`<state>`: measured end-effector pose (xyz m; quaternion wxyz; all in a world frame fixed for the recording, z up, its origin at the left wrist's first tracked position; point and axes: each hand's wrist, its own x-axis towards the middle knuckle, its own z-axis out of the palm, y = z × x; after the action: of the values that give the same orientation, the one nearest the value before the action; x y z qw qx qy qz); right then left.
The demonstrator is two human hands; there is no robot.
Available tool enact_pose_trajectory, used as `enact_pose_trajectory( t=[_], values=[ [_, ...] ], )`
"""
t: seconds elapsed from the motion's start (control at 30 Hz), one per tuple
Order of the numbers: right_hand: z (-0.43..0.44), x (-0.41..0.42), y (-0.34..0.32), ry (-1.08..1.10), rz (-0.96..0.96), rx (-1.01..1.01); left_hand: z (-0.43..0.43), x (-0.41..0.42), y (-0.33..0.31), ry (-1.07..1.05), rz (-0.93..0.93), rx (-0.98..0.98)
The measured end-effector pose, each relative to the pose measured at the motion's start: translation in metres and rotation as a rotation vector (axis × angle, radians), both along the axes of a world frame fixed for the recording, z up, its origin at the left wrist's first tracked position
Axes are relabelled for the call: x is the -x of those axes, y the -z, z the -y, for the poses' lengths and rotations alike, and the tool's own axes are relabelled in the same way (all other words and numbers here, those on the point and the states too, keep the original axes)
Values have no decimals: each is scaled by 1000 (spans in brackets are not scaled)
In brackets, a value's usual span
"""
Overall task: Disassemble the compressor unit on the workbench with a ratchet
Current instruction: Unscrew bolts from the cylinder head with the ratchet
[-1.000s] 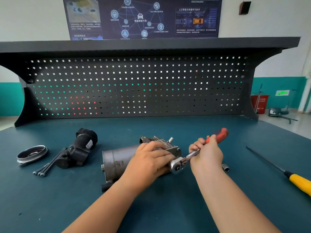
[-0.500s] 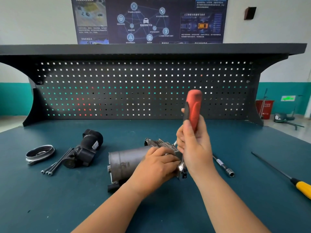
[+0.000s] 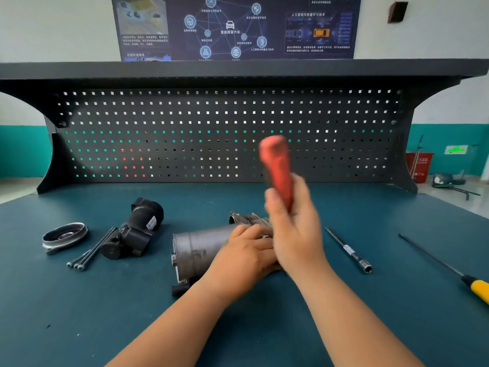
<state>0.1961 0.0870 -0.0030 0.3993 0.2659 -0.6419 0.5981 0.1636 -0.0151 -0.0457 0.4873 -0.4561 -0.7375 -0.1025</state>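
The workbench has a dark teal top, and a black pegboard stands along its far edge. The compressor unit lies on its side at the middle of the top, towards the near edge, with its grey cylindrical body pointing left. The left hand lies over the unit's right end, fingers curved down around the casing and holding it. The right hand, blurred, is just beside the left and touches it, fingers wrapped round the red handle of the ratchet. The handle stands nearly upright, and the ratchet's head is hidden behind the hands. A black housing lies left of the unit. At the right edge a screwdriver with a yellow handle lies slantwise. A metal ring sits near the left edge. An extension bar tipped with a socket lies right of the hands. Three long bolts lie together between ring and housing.
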Motion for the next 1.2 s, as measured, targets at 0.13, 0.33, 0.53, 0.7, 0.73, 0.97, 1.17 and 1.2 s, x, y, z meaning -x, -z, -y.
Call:
enact_pose_trajectory(
  t=[0.13,0.33,0.53,0.7,0.73,0.97,1.17,1.2],
  values=[
    [-24,15,-4,-44,285,666,5,7,4,-40,59,63],
    [-51,32,17,-187,741,1336,6,5,1,3,170,-4],
    [-33,20,2,8,465,981,4,7,5,80,207,46],
    [-10,8,-2,76,184,559,5,5,-1,100,214,119],
    [-9,7,-3,62,157,478,6,4,-2,106,211,125],
    [-12,8,-6,-44,214,267,7,2,-1,89,175,74],
    [-47,21,7,-133,635,1235,7,2,2,63,191,-37],
    [-49,23,11,-160,680,1302,7,2,2,62,188,-46]
  ],
)
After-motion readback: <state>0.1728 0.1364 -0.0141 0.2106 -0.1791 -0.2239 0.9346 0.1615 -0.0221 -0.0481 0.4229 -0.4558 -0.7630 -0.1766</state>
